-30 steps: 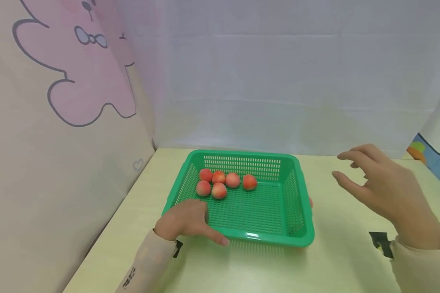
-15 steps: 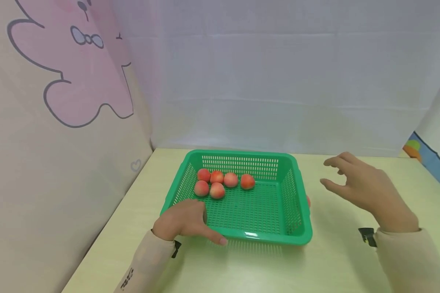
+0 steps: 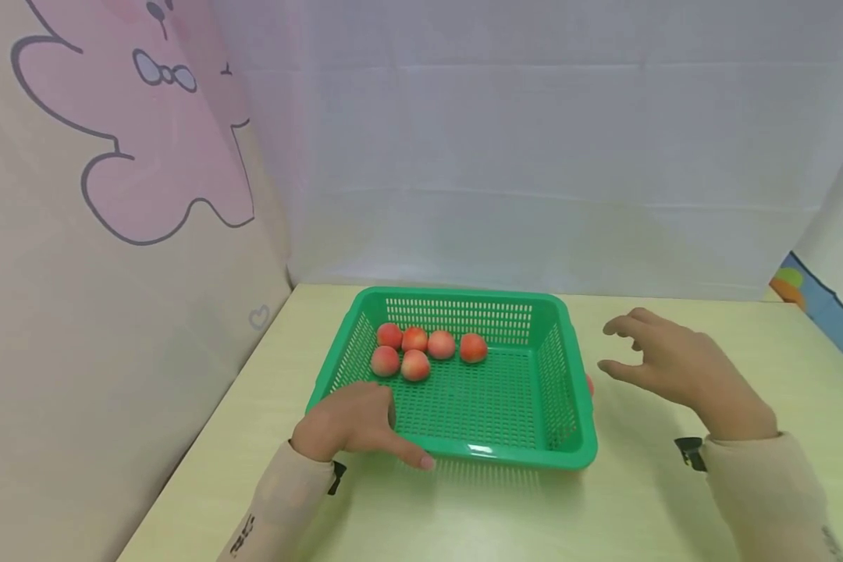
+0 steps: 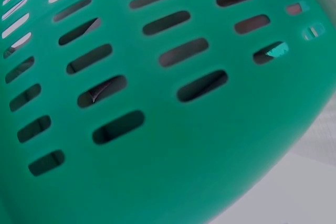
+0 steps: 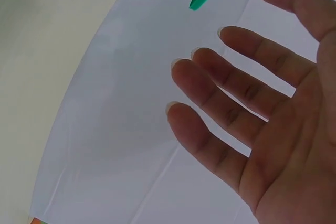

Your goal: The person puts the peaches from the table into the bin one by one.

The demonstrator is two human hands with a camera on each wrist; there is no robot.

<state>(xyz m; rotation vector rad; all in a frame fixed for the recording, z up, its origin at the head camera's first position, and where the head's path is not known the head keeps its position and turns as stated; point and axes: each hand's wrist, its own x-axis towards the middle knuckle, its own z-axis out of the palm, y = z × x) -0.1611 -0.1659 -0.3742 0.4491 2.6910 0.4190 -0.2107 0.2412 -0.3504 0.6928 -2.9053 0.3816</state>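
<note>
A green slatted plastic basket (image 3: 478,451) stands on the table with several red-yellow peaches (image 3: 415,365) grouped toward its back left. My left hand (image 3: 354,421) holds the basket's near left corner, thumb lying along the front rim, other fingers bent over the edge and partly hidden. The left wrist view is filled by the slotted basket wall (image 4: 157,140). Right of the basket, my right hand (image 3: 681,367) is in the air, holding nothing, fingers spread and slightly bent. Another peach (image 3: 590,385) peeks out past the basket's right wall, mostly hidden by it.
The pale yellow tabletop (image 3: 464,523) ends at a white cloth (image 3: 534,195) behind the basket. On the left rises a cloth wall (image 3: 147,312) with a pink cartoon animal; another printed cloth (image 3: 836,265) hangs at the right edge.
My right hand has moved left and a little down, closer to the basket and the peach beside it. The left hand stays at the basket corner.
</note>
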